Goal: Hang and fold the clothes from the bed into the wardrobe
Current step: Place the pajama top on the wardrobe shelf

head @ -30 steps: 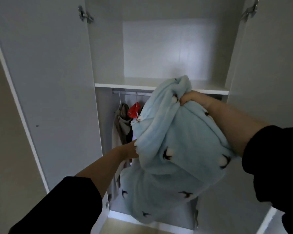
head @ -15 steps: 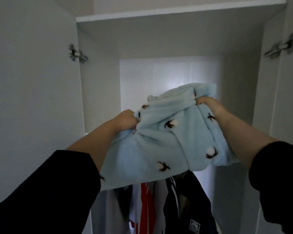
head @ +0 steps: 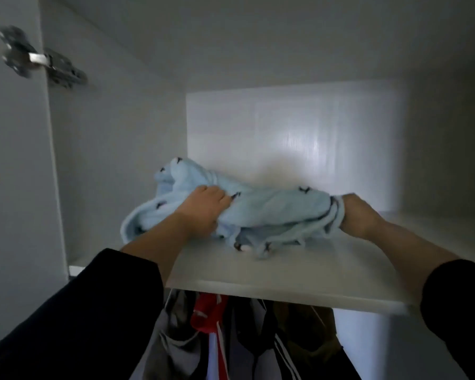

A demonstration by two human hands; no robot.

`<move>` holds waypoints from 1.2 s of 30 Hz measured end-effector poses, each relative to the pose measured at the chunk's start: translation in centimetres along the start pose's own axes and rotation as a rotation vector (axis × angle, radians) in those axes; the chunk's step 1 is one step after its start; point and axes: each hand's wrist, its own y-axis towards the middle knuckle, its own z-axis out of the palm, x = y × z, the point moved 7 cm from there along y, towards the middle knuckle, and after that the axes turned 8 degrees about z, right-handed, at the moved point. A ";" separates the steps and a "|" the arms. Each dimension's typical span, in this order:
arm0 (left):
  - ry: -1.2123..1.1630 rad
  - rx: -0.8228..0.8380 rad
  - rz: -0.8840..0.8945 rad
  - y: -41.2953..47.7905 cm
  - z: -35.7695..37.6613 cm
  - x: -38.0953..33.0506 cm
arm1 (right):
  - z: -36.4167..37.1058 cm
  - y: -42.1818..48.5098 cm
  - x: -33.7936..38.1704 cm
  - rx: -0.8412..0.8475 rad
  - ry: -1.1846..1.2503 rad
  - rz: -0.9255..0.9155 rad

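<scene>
— Where is the pale blue fleece garment (head: pixel 274 209)?
— Bunched on the wardrobe's upper shelf (head: pixel 299 283), lying on the board toward the back wall.
— And the hands?
— The left grip (head: pixel 203 212) clutches a fold near its left end, fingers curled into the cloth. The right grip (head: pixel 359 215) holds the right end, fingertips hidden in fabric.
— Anything below?
— Hanging clothes (head: pixel 231 338) under the shelf, one red, one dark with white stripes. A blurred metal hinge (head: pixel 41 61) sits upper left.

White shelf (head: pixel 299 281) – crumpled blue garment (head: pixel 274 209) on it
</scene>
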 end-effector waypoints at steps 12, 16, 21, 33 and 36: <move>-0.489 0.258 -0.138 1.5 4.5 5.5 | 2.6 3.0 10.1 0.318 0.224 -0.050; -0.668 0.471 -0.091 0.1 6.4 5.4 | 8.1 0.7 12.1 0.587 -0.217 -0.211; -0.239 0.878 -0.063 -1.9 9.4 6.4 | 8.6 1.4 11.5 0.676 -0.404 -0.230; -0.068 0.638 -0.211 2.0 18.7 12.5 | 15.7 10.3 13.7 0.407 -0.555 -0.251; -0.079 0.603 -0.248 3.5 21.0 13.4 | 17.9 12.8 13.3 0.307 -0.621 -0.236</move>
